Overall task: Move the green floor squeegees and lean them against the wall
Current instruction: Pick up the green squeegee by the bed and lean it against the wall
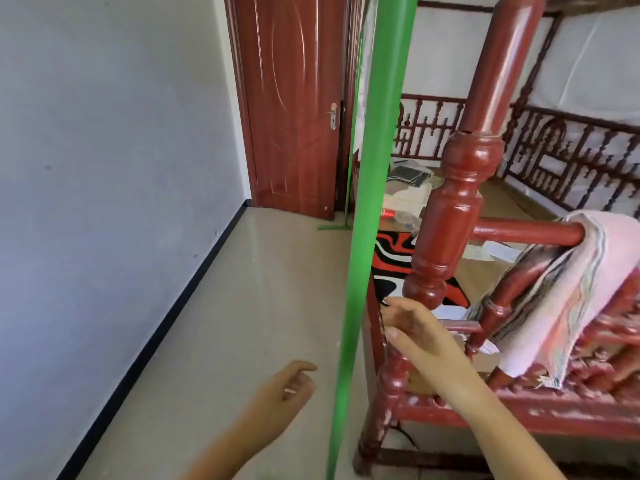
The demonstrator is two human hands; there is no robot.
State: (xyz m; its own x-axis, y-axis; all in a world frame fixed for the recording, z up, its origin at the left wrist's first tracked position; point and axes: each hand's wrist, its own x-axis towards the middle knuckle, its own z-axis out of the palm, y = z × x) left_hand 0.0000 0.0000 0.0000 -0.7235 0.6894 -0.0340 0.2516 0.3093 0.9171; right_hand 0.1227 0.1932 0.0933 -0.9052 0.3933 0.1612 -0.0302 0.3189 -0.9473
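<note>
A thick green squeegee pole (367, 202) stands close in front of me, running from the top of the view to the bottom, beside the red bedpost (450, 216). A second green squeegee (348, 161) stands farther off by the door, its blade (334, 227) on the floor. My right hand (419, 334) reaches toward the near pole with fingers apart, just right of it and not touching. My left hand (287, 386) hovers low on the left of the pole, fingers loosely curled, holding nothing.
A grey-white wall (104, 168) with a black skirting runs along the left. A red wooden door (294, 98) is shut at the far end. The red carved bed (519, 341) fills the right, with a cloth (568, 289) over its rail. The floor is beige tile (242, 306).
</note>
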